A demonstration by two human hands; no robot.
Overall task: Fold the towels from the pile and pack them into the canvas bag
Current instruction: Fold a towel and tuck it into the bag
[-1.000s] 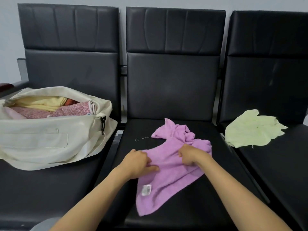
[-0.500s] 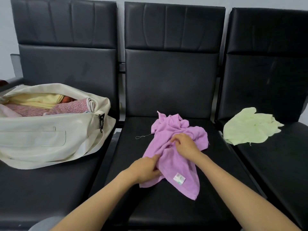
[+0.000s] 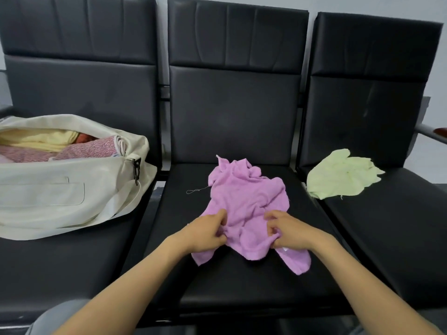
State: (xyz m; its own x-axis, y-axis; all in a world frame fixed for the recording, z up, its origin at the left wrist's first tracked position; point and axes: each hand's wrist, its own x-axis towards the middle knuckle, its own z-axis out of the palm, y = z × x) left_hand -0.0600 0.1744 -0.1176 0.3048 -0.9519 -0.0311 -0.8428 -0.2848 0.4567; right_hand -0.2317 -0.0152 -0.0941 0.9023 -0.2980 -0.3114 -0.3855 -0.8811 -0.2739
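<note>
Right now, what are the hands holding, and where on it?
The purple towel: left hand and right hand each pinch its bunched near edge.

middle seat (image 3: 229,288) front: bare cushion between the two forearms, open to the near edge.
middle seat centre: crumpled purple towel (image 3: 246,201) takes it; left hand (image 3: 205,234) and right hand (image 3: 290,232) pinch its near edge.
middle seat left strip: bare, only a loose thread (image 3: 196,190) lies there.
middle seat back: thin bare strip behind the towel, then backrest (image 3: 232,112) blocks.
left seat (image 3: 60,267): canvas bag (image 3: 60,189) fills the far part, right end reaching the seat gap; near part bare.
bag mouth: open upward, folded towels (image 3: 72,151) piled near the rim.
right seat (image 3: 387,226): green towel (image 3: 338,175) at far left corner; rest bare.
far right: armrest (image 3: 430,132) juts out.
</note>
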